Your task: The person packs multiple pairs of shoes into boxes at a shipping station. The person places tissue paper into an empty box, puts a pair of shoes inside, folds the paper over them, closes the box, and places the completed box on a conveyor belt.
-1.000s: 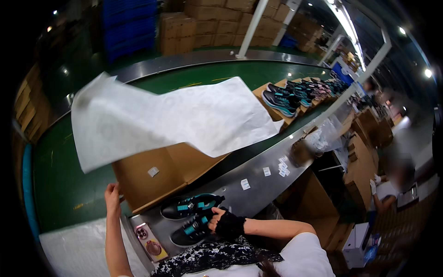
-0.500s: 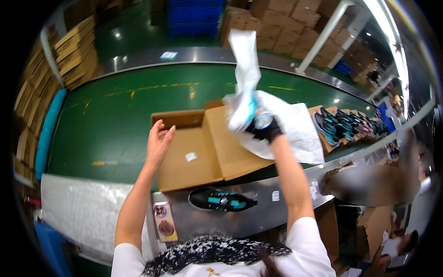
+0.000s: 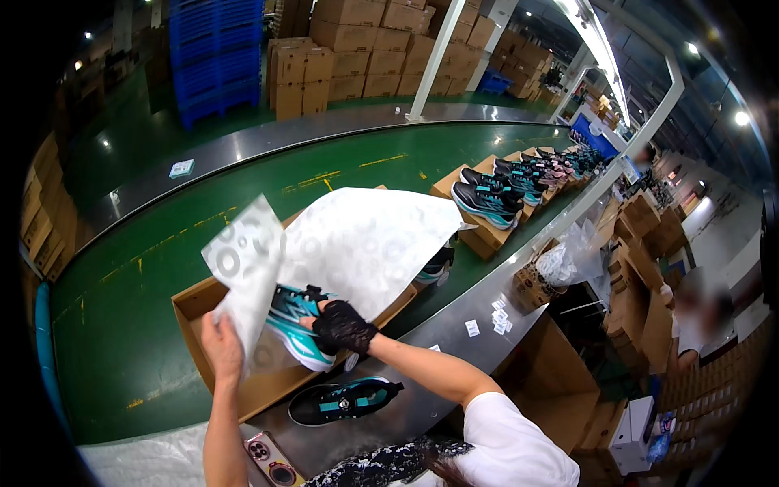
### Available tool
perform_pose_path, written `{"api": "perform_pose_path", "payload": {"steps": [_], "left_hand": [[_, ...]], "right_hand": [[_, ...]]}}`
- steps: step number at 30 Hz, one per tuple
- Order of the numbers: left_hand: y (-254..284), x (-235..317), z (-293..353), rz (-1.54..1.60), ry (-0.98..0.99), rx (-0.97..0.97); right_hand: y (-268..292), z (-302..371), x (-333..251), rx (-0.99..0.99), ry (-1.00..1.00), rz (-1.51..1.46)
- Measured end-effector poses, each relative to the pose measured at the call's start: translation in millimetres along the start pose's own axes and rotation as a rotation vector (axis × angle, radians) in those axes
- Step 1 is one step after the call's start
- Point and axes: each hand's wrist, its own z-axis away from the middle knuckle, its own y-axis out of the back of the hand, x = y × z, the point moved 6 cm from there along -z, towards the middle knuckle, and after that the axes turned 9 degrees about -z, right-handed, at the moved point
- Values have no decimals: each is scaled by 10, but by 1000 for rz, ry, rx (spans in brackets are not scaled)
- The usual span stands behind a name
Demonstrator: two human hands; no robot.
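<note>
My right hand point(image 3: 345, 326), in a black fingerless lace glove, grips a black and teal sneaker point(image 3: 294, 325) over an open cardboard shoe box point(image 3: 193, 312). White printed wrapping paper point(image 3: 365, 243) spreads across the box, with a raised flap beside the sneaker. My left hand point(image 3: 223, 349), bare, has its fingers closed on the near edge of that flap. On the metal ledge in front of me a second black and teal shoe point(image 3: 345, 400) lies on its side. Part of another dark shoe point(image 3: 436, 266) shows from under the paper's right edge.
Open boxes of sneakers point(image 3: 487, 199) line the green conveyor belt point(image 3: 122, 325) to the right. A phone point(image 3: 272, 458) lies near me on the metal ledge point(image 3: 422, 357), with small white labels point(image 3: 501, 316) further right. A co-worker point(image 3: 694, 325) is at the far right.
The sneaker and paper have come down and left to the box. My left hand, empty before, now holds the paper. The view has turned to the right.
</note>
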Motion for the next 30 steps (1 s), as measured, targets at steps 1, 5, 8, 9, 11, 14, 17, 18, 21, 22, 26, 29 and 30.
{"api": "perform_pose_path", "payload": {"steps": [1, 5, 8, 9, 11, 14, 17, 18, 21, 22, 26, 29, 30], "left_hand": [[198, -82, 42, 45, -67, 189], [1024, -627, 296, 264, 128, 496], [1322, -546, 539, 200, 187, 587], [1446, -539, 597, 95, 144, 626], [1618, -465, 754, 72, 123, 616], [1577, -115, 855, 287, 144, 542], [1160, 250, 882, 376, 132, 325], [1308, 99, 953, 329, 120, 331], [1327, -79, 983, 301, 86, 346], [1416, -236, 1000, 358, 149, 355], [1590, -265, 901, 387, 141, 284], [1279, 25, 906, 386, 47, 157], [1167, 117, 898, 454, -4, 39]], "right_hand": [[5, -30, 88, 26, 44, -161], [38, -223, 344, 242, 85, -231], [45, -251, 619, 304, 36, -284], [-62, -219, 470, 285, 60, -350], [-376, -142, 130, 267, 45, -484], [-822, -298, 163, 271, 518, 207], [-1588, -864, 1000, 79, 525, 710], [-2096, -613, 322, 20, 756, 663], [-2506, -655, 201, 121, 469, 132], [-2550, -664, 269, 142, 240, -109], [-2512, -474, 340, 60, -144, -168], [-2622, -395, 403, 3, -141, -315], [-2733, -445, 470, -134, -140, -463]]}}
